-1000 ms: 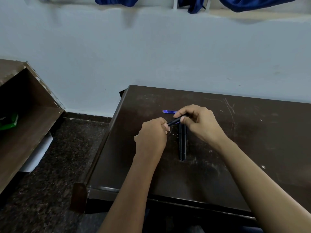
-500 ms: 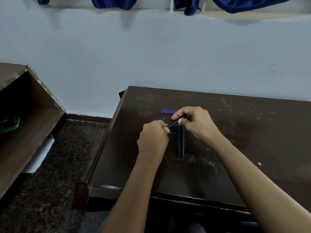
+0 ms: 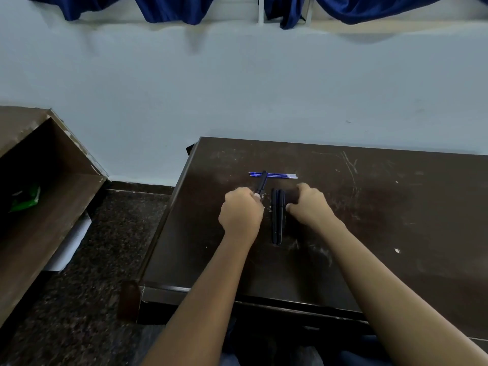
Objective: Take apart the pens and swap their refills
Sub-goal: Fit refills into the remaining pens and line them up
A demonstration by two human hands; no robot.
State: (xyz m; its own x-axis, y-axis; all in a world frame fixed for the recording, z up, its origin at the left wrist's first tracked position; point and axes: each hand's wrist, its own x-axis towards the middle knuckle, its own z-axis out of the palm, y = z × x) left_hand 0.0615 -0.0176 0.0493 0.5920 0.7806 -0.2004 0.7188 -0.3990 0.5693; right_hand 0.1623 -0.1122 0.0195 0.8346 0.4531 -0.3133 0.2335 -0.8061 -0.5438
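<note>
Swap stage, seemingly: gripping pen barrel [image 3: 261,184] in left hand [image 3: 241,210]; right hand [image 3: 309,205] curled, hold unclear. Next: fetch blue refills [image 3: 280,175] toward surface's [image 3: 396,223] far edge.

Both my bare forearms reach forward side by side, my left hand [image 3: 241,211] fisted round a black pen barrel [image 3: 262,182] that juts out past its knuckles, my right hand [image 3: 309,204] palm-down, fingers curled, any contents hidden.

Dim, cool, even light, soft shadows below the curtains [image 3: 169,11] on the wall [image 3: 237,88], faint sheen on the table [image 3: 396,220], edges bowed, slight softness.
</note>
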